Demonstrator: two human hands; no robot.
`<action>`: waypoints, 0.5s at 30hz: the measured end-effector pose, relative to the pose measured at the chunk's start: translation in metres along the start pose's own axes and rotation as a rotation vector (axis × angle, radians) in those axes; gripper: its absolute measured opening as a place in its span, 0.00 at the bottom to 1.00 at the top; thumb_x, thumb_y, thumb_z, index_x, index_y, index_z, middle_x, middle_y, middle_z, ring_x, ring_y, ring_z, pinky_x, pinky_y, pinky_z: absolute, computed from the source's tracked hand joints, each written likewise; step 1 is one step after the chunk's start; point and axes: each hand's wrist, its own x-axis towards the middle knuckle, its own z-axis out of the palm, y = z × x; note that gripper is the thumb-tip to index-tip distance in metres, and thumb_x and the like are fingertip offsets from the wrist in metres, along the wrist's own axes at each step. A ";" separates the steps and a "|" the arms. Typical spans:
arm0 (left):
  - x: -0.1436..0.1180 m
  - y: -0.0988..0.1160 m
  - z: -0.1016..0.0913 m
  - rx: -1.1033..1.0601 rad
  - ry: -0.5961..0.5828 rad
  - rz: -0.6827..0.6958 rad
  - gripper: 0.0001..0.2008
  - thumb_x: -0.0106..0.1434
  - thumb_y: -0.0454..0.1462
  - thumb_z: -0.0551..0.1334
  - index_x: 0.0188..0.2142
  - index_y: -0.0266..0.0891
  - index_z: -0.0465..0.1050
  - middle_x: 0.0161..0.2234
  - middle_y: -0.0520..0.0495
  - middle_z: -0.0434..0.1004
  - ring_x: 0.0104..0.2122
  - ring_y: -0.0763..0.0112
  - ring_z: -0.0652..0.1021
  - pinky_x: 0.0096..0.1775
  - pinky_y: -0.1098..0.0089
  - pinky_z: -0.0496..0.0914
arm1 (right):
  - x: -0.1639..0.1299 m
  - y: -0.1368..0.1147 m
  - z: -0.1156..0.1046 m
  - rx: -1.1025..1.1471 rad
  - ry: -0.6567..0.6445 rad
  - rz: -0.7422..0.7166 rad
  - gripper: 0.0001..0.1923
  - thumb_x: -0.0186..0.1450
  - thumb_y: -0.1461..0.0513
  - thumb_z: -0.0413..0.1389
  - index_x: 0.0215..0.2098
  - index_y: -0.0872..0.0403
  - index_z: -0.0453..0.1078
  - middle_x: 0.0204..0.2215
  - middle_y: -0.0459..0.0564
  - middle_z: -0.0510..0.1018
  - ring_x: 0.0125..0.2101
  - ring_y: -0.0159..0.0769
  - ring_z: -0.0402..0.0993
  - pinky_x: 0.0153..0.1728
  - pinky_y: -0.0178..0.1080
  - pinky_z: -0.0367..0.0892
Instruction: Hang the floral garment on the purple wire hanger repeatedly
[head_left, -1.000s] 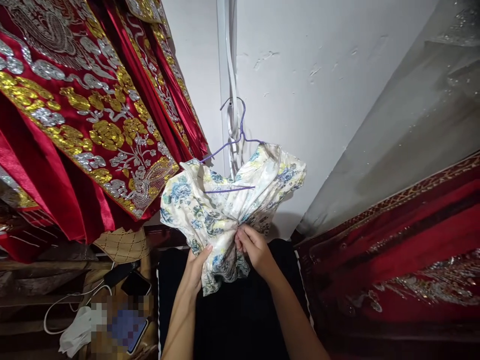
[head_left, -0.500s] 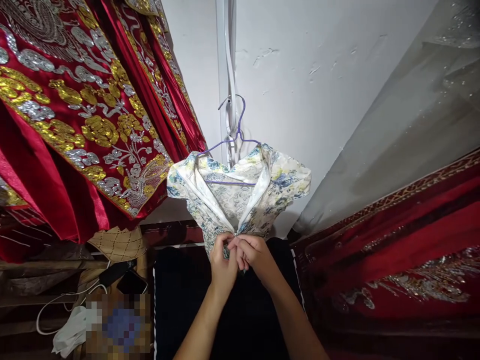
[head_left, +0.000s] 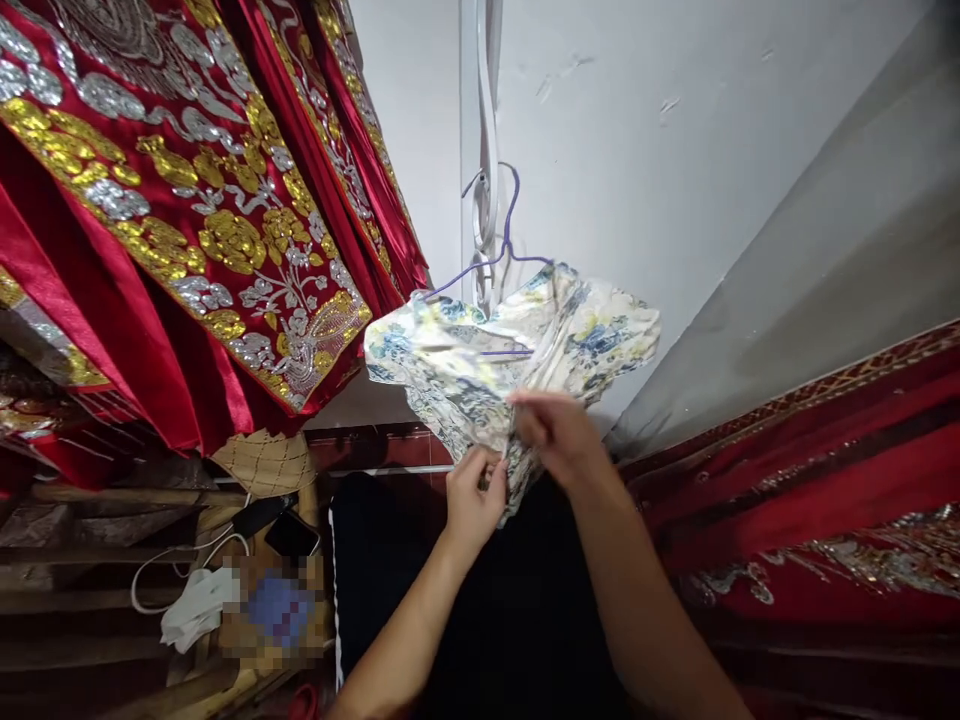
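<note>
Two hands worked on one floral garment (head_left: 480, 365), white with blue and yellow flowers, which hung on a purple wire hanger (head_left: 504, 255) in the middle of the scene, against the far white wall (head_left: 637, 150). The left hand (head_left: 472, 495) pinched the lower edge of the cloth, its fingers closed narrowly on the fabric. The right hand (head_left: 559, 435), blurred, was a little higher and gripped the front of the same garment with curled fingers. The hanger hooked onto a white strap (head_left: 486, 120) that ran down the wall. On the left hung red robes (head_left: 172, 230) with gold and silver embroidery, and more red embroidered cloth (head_left: 810, 500) lay at the right. Below the hands was a black surface (head_left: 390, 560). At the near left, a white cable (head_left: 172, 565) and a dark phone (head_left: 292, 535) rested on wooden boards (head_left: 90, 500).
</note>
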 end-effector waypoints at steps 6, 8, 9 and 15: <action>-0.005 -0.014 -0.002 0.088 -0.184 0.003 0.10 0.68 0.40 0.58 0.30 0.41 0.67 0.28 0.50 0.69 0.29 0.70 0.71 0.35 0.71 0.66 | 0.047 -0.099 0.039 -0.053 0.006 -0.322 0.09 0.66 0.60 0.53 0.29 0.53 0.67 0.16 0.39 0.57 0.16 0.25 0.52 0.18 0.32 0.47; 0.004 -0.012 -0.006 0.110 -0.231 -0.010 0.09 0.68 0.39 0.59 0.30 0.41 0.69 0.28 0.51 0.71 0.29 0.71 0.72 0.35 0.72 0.67 | 0.040 -0.118 0.046 -0.070 0.054 -0.425 0.12 0.68 0.62 0.49 0.27 0.53 0.65 0.15 0.40 0.57 0.15 0.25 0.52 0.19 0.32 0.47; 0.011 -0.009 -0.008 0.110 -0.235 -0.018 0.08 0.67 0.39 0.59 0.30 0.41 0.69 0.27 0.51 0.72 0.29 0.71 0.73 0.35 0.72 0.67 | 0.035 -0.122 0.047 -0.077 0.085 -0.465 0.14 0.69 0.64 0.47 0.25 0.53 0.63 0.16 0.41 0.58 0.15 0.24 0.52 0.19 0.32 0.46; 0.038 0.016 -0.010 0.189 -0.338 0.031 0.03 0.64 0.37 0.62 0.33 0.42 0.71 0.27 0.52 0.74 0.28 0.71 0.73 0.33 0.72 0.66 | 0.035 -0.084 0.027 -0.379 0.133 -0.403 0.14 0.69 0.57 0.54 0.27 0.55 0.65 0.18 0.45 0.66 0.18 0.26 0.59 0.21 0.35 0.51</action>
